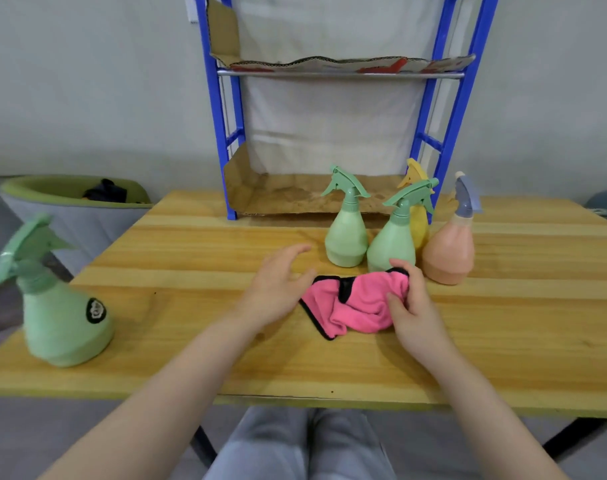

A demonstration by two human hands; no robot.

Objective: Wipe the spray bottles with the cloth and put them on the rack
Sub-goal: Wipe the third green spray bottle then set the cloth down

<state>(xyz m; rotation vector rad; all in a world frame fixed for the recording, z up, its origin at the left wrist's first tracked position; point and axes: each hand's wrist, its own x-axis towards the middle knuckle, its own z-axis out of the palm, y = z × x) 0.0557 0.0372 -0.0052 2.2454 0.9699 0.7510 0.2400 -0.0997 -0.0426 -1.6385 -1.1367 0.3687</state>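
Right hand [414, 306] grips the pink cloth [357, 306] on the wooden table [191, 271], just before four spray bottles [392, 240] by the blue rack [458, 98]; left hand [278, 285] hovers, fingers spread wide

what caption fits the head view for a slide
Right hand gathers the pink cloth beside five unwiped spray bottles on the table.
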